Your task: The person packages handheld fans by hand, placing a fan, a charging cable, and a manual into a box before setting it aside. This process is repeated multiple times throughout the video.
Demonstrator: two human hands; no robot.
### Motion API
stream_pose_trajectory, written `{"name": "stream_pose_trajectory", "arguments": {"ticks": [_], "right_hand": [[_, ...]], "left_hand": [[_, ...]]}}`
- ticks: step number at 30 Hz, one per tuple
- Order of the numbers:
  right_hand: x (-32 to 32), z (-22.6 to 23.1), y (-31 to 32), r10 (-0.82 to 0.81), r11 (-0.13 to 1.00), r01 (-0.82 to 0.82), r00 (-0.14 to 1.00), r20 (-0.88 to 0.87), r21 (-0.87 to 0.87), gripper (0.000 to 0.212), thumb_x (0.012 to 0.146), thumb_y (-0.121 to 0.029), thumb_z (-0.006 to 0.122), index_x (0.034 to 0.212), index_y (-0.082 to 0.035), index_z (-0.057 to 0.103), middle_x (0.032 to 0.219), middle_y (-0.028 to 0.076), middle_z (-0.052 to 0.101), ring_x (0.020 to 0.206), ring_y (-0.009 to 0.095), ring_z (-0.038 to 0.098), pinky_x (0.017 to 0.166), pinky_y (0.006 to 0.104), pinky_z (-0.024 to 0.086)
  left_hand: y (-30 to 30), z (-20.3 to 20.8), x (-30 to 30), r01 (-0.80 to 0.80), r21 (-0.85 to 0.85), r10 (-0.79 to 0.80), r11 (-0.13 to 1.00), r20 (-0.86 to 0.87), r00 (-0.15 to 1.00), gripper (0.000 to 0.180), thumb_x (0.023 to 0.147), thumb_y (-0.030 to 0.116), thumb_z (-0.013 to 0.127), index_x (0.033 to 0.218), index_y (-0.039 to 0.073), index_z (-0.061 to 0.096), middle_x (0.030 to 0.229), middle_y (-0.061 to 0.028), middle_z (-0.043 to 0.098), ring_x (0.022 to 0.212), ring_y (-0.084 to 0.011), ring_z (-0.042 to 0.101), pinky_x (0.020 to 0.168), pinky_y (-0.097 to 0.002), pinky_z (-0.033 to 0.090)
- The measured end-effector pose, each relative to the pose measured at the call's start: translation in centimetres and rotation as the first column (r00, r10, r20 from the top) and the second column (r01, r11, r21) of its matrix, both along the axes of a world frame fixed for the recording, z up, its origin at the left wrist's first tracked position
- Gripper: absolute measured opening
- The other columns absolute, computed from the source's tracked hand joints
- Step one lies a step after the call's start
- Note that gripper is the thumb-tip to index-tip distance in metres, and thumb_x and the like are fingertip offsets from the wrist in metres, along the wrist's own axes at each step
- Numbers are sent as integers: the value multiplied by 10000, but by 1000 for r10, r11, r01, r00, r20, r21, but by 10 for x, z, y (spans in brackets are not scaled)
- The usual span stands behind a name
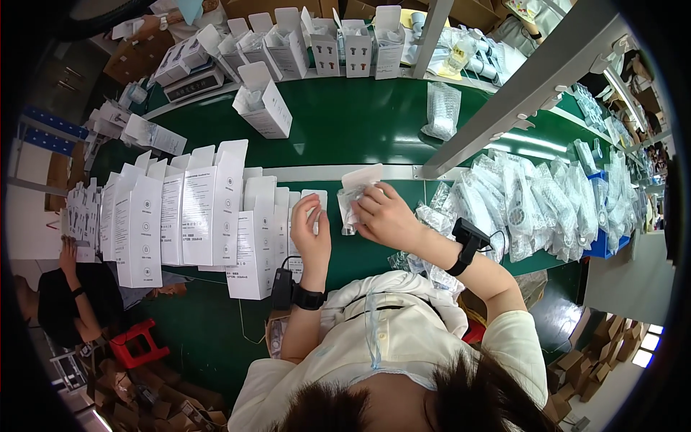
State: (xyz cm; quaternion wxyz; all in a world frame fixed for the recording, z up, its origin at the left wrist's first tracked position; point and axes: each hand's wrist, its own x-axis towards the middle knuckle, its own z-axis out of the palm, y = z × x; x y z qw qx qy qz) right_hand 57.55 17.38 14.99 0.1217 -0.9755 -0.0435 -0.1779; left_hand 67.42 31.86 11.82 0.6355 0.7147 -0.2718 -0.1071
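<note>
My right hand (385, 216) is closed on a small clear plastic bag (347, 210), with a white flap-like piece (362, 177) standing up above it. What lies inside the bag is hidden by my fingers. Left of it, my left hand (311, 234) is raised with its fingers bent and apart, and nothing shows in them. It is nearest to the end of a row of open white cartons (252, 252), whose last box is partly behind my fingers. Both wrists wear black straps with small devices.
Taller white cartons (209, 209) stand at left on the green table (345, 248). Bubble-wrapped parts (518, 209) are heaped at right, near a blue bin (608, 245). A grey metal post (518, 101) slants across. Filled open cartons (284, 50) line the far side. Other people work nearby.
</note>
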Motion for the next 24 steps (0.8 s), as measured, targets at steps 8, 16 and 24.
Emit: {"name": "stream_pose_trajectory", "arguments": {"ticks": [8,16,24], "right_hand": [[-15,7,-3,87,986,-136,916,-391,-99,358,694,-281,651,932,-20,588,922,60,540,1017,253,452,979,518,263],[-29,-45,-25,-218,792,44,952,214,609,797,584,-110,762,1275,-120,365,1193,93,410,1136,261,392,1003,482,263],[35,-69,-54,-268,-7,176,948,-171,984,995,525,26,767,1343,-176,237,1241,69,355,1159,214,361,962,398,347]], "left_hand": [[47,-43,-7,-150,733,-238,664,397,887,498,700,37,626,1129,-56,391,1254,-247,295,1191,-405,269,961,-473,282],[22,-55,-7,-161,803,-66,573,241,968,731,623,163,734,1207,-16,333,1260,-264,297,1184,-416,271,932,-501,297],[24,-66,34,167,781,-70,602,-157,985,876,503,185,820,1222,47,341,1117,-202,466,1065,-352,437,900,-387,374]]}}
